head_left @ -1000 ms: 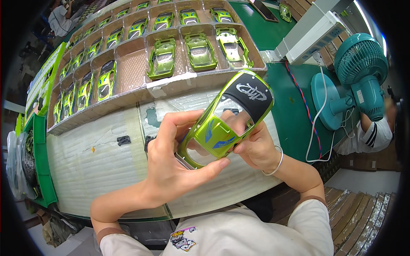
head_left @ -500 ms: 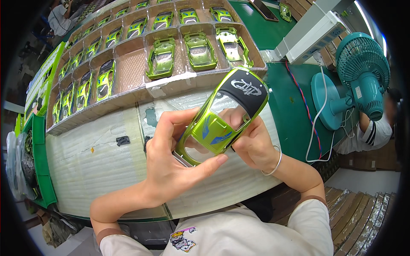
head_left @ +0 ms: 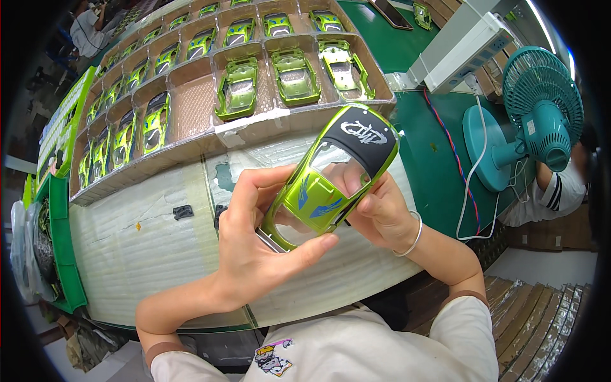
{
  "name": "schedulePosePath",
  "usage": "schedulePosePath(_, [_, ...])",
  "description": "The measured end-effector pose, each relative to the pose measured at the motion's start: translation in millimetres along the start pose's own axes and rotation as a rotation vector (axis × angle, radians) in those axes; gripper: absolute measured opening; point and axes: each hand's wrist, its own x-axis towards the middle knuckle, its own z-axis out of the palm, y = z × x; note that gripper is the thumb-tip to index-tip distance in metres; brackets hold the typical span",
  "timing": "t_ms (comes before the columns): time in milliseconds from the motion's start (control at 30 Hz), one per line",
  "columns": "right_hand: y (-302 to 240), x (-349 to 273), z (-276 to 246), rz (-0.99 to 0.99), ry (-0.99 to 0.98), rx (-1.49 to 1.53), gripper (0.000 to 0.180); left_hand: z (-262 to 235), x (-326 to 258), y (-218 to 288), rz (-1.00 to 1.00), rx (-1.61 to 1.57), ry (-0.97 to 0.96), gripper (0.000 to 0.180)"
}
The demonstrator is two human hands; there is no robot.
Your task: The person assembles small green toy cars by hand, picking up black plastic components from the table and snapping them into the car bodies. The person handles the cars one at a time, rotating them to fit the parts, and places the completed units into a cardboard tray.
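Between both hands I hold a lime-green toy car body shell, tilted above the bench, with a black hood panel, blue markings and see-through window openings. My left hand is closed round its lower left end, the thumb along the near edge. My right hand grips its right side; some of its fingers show through the window opening from underneath. Behind the shell stands a divided tray of similar green car shells, one per compartment, with one front compartment vacant. Two small black parts, one a black plastic piece, lie on the padded bench left of my hands.
A teal fan stands at the right, near a white cable and a power strip. At the left is a green crate. A phone lies at the back. Another person's sleeve shows at far right.
My right thumb has lifted slightly and shifted along the shell's side. The shell stays in both hands at nearly the same tilt. The view has shifted a little.
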Motion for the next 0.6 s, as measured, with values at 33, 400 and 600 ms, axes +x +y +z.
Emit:
schedulePosePath(33, [0.0, -0.1, 0.2, 0.005, 0.009, -0.014, 0.019, -0.1, -0.1, -0.4, 0.005, 0.005, 0.000, 0.063])
schedulePosePath(400, [0.9, -3.5, -0.6, -0.038, 0.021, -0.109, 0.028, -0.4, 2.8, 0.8, -0.028, 0.014, 0.012, 0.062])
schedulePosePath(600, [0.9, -3.7, -3.7, -0.016, 0.033, -0.137, 0.030, 2.5, -0.7, -1.9, -0.016, 0.008, 0.044, 0.062])
